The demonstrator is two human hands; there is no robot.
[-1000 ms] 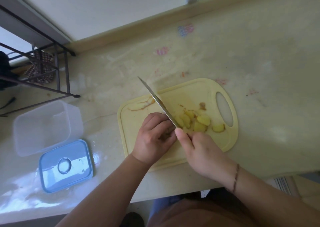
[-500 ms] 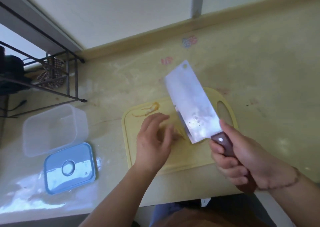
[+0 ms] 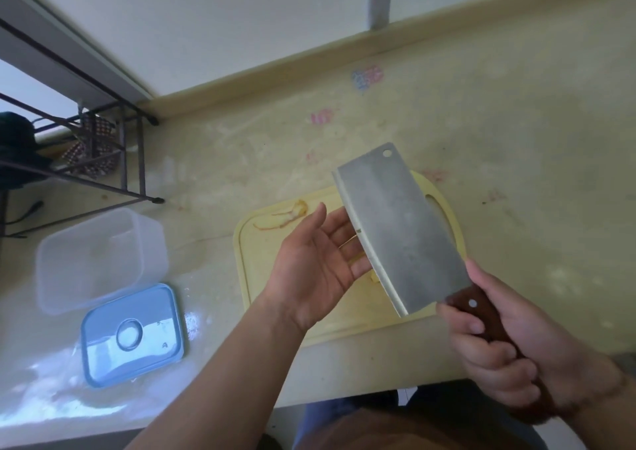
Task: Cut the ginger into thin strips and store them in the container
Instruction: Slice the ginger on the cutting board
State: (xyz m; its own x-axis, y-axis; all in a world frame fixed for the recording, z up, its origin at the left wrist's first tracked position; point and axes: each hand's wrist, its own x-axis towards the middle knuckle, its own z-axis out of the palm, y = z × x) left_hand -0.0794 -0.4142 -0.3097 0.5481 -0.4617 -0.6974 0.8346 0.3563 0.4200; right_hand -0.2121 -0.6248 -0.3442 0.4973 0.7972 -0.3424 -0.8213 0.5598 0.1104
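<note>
Since a moment ago the left hand [image 3: 318, 264] has lifted off the board [image 3: 261, 277] and turned palm up, fingers straight, their tips at the cleaver's [image 3: 399, 229] edge. Cleaver now higher, blade flat to the camera, tilted over the board's right half. Right hand [image 3: 499, 343], lower right of frame, grips the dark wooden handle, fingers wrapped round it. Ginger: mostly hidden behind the blade; a yellowish bit [image 3: 375, 277] shows at the blade's lower edge, on the board. Peel scraps [image 3: 292, 215] lie at the board's upper left. Container [image 3: 93, 260] sits open at left of frame, well apart from the board; blue lid [image 3: 134, 332] just below it, flat on the counter [image 3: 516, 140].
</note>
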